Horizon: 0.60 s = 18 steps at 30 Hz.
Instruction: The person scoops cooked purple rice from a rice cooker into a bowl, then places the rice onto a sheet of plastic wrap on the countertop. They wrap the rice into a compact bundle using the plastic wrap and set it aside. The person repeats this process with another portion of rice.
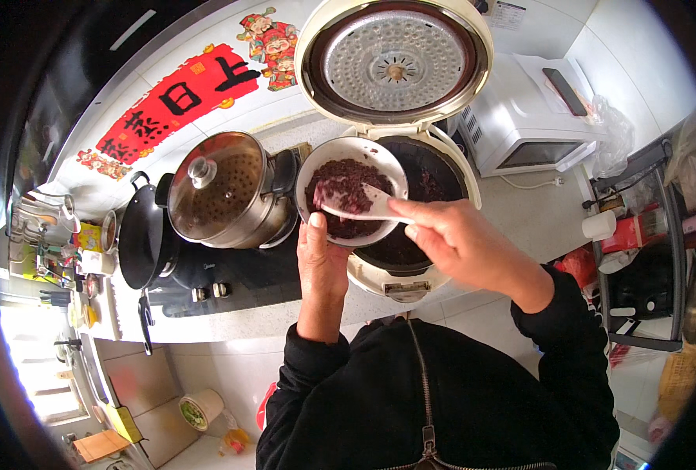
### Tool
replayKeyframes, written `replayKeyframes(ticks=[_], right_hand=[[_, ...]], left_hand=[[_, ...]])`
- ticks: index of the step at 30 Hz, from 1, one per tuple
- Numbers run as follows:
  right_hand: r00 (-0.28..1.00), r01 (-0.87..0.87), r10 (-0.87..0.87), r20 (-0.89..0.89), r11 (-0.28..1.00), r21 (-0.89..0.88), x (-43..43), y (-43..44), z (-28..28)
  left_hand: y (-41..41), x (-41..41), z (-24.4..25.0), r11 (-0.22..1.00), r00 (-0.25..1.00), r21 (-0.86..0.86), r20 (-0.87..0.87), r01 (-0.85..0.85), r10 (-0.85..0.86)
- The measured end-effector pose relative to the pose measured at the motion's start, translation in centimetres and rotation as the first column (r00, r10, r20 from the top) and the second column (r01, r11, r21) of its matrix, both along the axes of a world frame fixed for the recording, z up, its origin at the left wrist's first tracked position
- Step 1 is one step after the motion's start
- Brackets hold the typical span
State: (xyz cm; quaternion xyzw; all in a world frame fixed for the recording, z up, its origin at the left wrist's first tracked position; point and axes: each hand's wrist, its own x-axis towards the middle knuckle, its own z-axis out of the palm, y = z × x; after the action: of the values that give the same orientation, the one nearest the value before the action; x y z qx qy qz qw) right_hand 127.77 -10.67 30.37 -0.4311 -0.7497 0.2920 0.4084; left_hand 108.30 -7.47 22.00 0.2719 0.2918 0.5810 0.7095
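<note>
My left hand (322, 264) grips a white bowl (392, 155) from its near side, thumb on the rim. Dark purple-brown cooked rice (348, 170) fills much of the bowl. In my right hand (459, 241) is a pale rice paddle (377, 202), its blade resting in the bowl and smeared with grains. The bowl is held over the left part of a cream rice cooker (471, 170), hiding some of its opening. Inside the cooker's dark inner pot (442, 153) more dark rice clings. Its lid (395, 59) stands raised behind, with a dimpled metal inner plate.
Left of the bowl, a steamer pot (224, 188) with a glass lid sits on a black gas hob (236, 276). A black wok (142, 235) lies beyond, its handle (145, 323) jutting past the counter edge. Behind right stands a white microwave (518, 129); a shelf rack (674, 252) is at far right.
</note>
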Motion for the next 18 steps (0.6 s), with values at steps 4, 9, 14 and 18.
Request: replayKeyframes(ticks=[4, 9, 14, 18], right_hand=[[0.982, 0.123, -0.095, 0.161, 0.977, -0.176, 0.3, 0.8, 0.4], [0.994, 0.040, -0.030, 0.101, 0.995, -0.096, -0.1, -0.5, -1.1], [0.987, -0.021, 0.040, 0.153, 0.992, -0.126, 1.7, 0.9, 3.4], [0.951, -0.065, 0.039, 0.306, 0.995, 0.074, -0.1, 2.2, 3.1]], left_hand=[[0.0, -0.4, -0.8, 0.999, 0.999, 0.034, -0.053, 0.011, -0.009], [0.4, -1.1, -1.2, 1.000, 1.000, -0.022, -0.008, 0.004, -0.004], [0.7, -3.0, -1.8, 0.992, 0.992, -0.064, 0.066, 0.108, -0.104], [0.4, -2.9, -1.6, 0.987, 0.988, -0.059, 0.057, 0.148, -0.145]])
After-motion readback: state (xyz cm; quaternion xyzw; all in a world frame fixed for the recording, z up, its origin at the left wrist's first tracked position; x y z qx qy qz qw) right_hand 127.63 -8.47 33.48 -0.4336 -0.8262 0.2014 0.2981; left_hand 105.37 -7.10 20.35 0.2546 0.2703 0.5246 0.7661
